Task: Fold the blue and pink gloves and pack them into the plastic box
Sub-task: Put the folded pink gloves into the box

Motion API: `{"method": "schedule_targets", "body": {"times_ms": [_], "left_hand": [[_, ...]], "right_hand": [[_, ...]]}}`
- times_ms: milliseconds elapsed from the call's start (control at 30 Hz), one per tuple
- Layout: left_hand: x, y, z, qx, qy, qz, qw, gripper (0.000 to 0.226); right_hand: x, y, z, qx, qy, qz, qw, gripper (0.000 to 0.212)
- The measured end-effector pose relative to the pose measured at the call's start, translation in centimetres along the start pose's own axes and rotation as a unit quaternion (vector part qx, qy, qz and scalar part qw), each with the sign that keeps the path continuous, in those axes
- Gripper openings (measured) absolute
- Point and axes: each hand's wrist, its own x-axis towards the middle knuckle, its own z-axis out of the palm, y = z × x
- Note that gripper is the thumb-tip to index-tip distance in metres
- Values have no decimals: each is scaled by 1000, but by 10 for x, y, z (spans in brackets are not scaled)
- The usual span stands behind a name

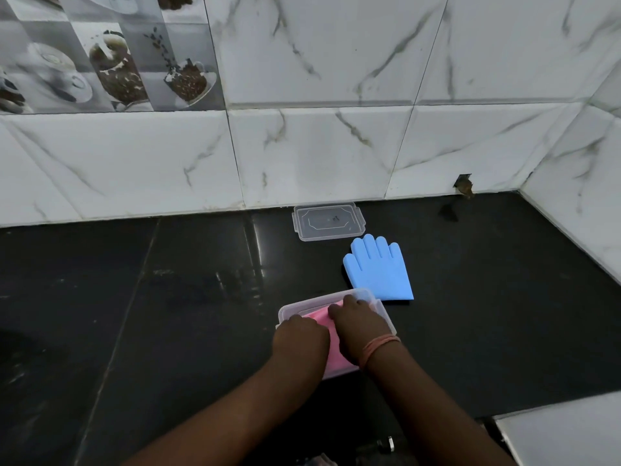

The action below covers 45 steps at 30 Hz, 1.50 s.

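Observation:
A clear plastic box [369, 295] stands on the black counter in front of me. A folded pink glove [333, 351] lies inside it. My left hand [299, 339] and my right hand [361, 327] both press down on the pink glove inside the box, fingers curled over it. A blue glove [378, 269] lies flat and unfolded on the counter just behind and to the right of the box, fingers pointing to the wall.
The box's clear lid [328, 220] lies flat by the marble-tiled wall [319, 146], behind the blue glove. The black counter [168, 314] stretches left. A side wall [578, 203] closes the right; a white ledge [557, 432] sits at lower right.

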Motion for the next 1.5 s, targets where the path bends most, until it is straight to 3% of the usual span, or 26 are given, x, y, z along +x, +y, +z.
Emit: {"method": "schedule_targets", "body": {"times_ms": [100,300,500,633,700,833,1067,1200,1300,1400,1500], "left_hand": [[7,2,8,25,-29,17,999,32],[28,5,2,24,-86,49,995,31],[37,-24,7,34,21,48,998,29],[38,-32,11,35,92,96,991,31],[37,-34,11,56,71,103,991,27],[47,-39,4,75,10,25,997,30],[72,-40,0,71,-86,29,993,32],[83,-53,-3,79,-52,27,995,27],[86,-61,-4,72,-42,25,996,25],[92,-65,-20,63,24,20,998,21],[100,-67,-44,13,114,-23,993,15]], "right_hand": [[2,9,13,-1,-66,-1,998,74],[21,15,12,-25,-128,17,991,90],[39,11,15,15,-111,29,993,93],[51,7,18,15,-90,19,996,91],[59,4,16,25,-86,21,996,92],[71,-3,7,30,-84,10,996,88],[82,-9,3,36,-127,43,990,96],[91,-10,-2,66,-104,60,991,86],[92,-8,-11,76,-70,38,994,64],[92,-3,-30,193,35,34,980,20],[95,12,-55,319,165,94,928,18]]}}
